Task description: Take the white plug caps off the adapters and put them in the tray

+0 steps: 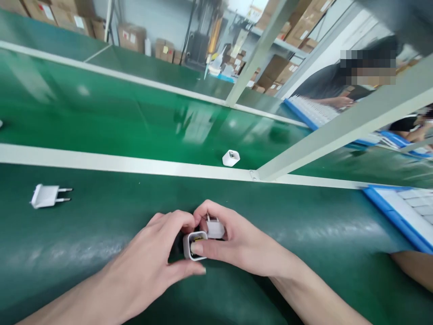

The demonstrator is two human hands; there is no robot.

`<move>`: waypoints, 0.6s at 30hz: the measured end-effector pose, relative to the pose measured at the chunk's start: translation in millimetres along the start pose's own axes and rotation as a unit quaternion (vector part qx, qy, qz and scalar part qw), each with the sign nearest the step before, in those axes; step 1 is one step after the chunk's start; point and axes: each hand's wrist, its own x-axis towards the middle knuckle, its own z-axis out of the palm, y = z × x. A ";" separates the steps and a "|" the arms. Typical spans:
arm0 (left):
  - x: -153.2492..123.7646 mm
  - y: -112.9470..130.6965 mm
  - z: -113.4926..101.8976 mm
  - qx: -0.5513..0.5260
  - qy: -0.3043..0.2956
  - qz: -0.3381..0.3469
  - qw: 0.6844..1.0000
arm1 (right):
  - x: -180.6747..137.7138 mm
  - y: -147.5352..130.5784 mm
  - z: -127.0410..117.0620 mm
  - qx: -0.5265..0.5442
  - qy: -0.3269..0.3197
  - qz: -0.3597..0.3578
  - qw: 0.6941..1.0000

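Note:
My left hand (165, 246) curves around a small white charger housing (186, 248), its fingertips by the upper edge and its thumb stretched out just below. The housing's open end faces me, and something dark and yellowish shows inside. My right hand (233, 241) is closed, its thumb tip at the housing's opening. Tucked in its curled fingers is a white plug piece (215, 229) with its metal pins pointing up. Some fingertips are hidden behind these parts.
Another white plug piece (47, 196) with two pins lies at left. Beyond the pale rail (101, 161) stands a white charger housing (231, 158). A blue-edged tray (399, 216) is at right, beside someone's arm (414, 271). A slanting metal post (324, 131) rises ahead. Other people sit farther back.

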 end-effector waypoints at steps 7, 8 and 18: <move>92.2 46.8 -16.9 0.086 0.054 0.106 0.989 | 13.4 31.7 -55.6 0.083 0.287 -0.182 0.937; 117.9 56.7 -14.6 0.132 0.050 0.117 0.983 | 17.6 38.6 -63.0 0.082 0.317 -0.202 0.923; 244.1 100.7 18.7 0.197 -0.061 0.224 0.952 | 18.4 63.7 -96.5 -0.018 0.548 -0.317 0.774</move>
